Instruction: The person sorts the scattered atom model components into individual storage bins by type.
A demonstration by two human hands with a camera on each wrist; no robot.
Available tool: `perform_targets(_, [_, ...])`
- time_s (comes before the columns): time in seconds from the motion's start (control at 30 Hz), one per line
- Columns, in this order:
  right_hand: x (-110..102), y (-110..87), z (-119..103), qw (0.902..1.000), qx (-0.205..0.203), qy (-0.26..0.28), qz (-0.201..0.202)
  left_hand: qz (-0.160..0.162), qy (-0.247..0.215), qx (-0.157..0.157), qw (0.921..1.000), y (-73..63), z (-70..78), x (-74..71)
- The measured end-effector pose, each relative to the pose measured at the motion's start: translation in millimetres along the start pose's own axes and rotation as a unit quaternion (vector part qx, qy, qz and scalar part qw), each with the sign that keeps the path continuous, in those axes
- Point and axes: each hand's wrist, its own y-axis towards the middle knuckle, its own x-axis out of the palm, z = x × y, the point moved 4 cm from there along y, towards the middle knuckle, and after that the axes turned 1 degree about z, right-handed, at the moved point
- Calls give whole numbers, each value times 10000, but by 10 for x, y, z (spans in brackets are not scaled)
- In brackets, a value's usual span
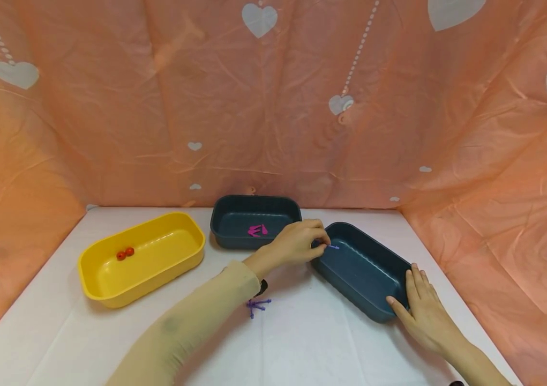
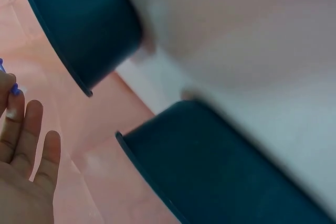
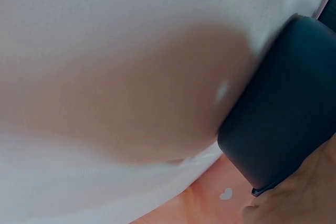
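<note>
My left hand (image 1: pixel 297 241) pinches a small purple plastic stick (image 1: pixel 333 247) between thumb and forefinger, above the left end of the right-hand dark tray (image 1: pixel 365 273). In the left wrist view, the other fingers (image 2: pixel 48 156) are held out loosely and a bit of purple shows at the fingertips. Fairly straight fingers of my right hand (image 1: pixel 425 316) rest on the rim at that tray's near right corner, the thumb reaching over the edge. Several similar purple sticks (image 1: pixel 256 306) lie in a small cluster on the white table, close to the left wrist.
A second dark tray (image 1: pixel 234 241) stands at the back, with several pink pieces (image 1: pixel 257 230) inside. To the left, a yellow tray (image 1: pixel 157 276) holds two red beads (image 1: pixel 125 253). Orange cloth (image 1: pixel 263 118) with white hearts hangs behind and beside the white table (image 1: pixel 312 343).
</note>
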Motion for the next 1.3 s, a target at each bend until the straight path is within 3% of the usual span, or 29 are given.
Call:
perform_targets(0.33, [-2,8,3,9999,80,92,-106,-369,456,72,9983,260,71,217])
perform_targets(0.7, [6,13,11,9998,133,101,-97,-864,1072,95,9904,474,93,436])
perform_targets(1.0, [3,5,5,9999,80,61,-12,-999,1115,-50,9887,465,91,446])
perform_targets(1.3, [10,8,-3,10000,67,38,-25,-664,764,-110,9948,358,119,290])
